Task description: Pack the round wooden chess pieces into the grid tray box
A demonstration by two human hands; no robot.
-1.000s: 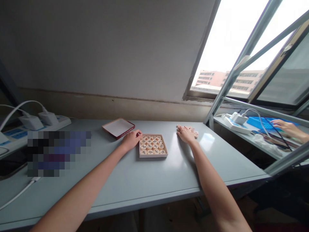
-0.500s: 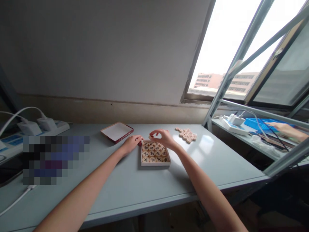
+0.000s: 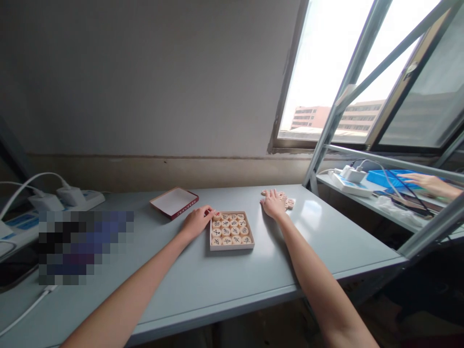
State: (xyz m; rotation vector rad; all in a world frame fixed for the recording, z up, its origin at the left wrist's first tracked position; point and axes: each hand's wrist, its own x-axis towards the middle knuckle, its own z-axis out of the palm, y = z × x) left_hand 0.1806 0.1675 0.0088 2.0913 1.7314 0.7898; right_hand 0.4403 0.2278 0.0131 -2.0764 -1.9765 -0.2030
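Note:
An open square box (image 3: pixel 232 247) holds rows of round wooden Chinese chess pieces (image 3: pixel 226 231), most with black characters facing up. At its far left corner is a piece with red marking (image 3: pixel 217 215). My left hand (image 3: pixel 197 221) lies beside that corner, thumb and fingers closed on the left wall of the box. To the right, my right hand (image 3: pixel 273 205) reaches palm down over a loose cluster of chess pieces (image 3: pixel 289 203), its fingers spread. Part of that cluster is hidden under the hand; whether the fingertips grip a piece is not visible.
A red-sided box lid (image 3: pixel 175 200) lies upturned at the back left. Power strips with white plugs (image 3: pixel 70 195) and a pixelated patch are at far left. A metal frame (image 3: pixel 335 113) rises at right; beyond it, another person's hand (image 3: pixel 429 183) is near a blue tray (image 3: pixel 386 179).
My right hand has left the far side of the box and moved right onto the loose pieces. A red-marked piece now shows in the far left corner. My left hand stays at the box.

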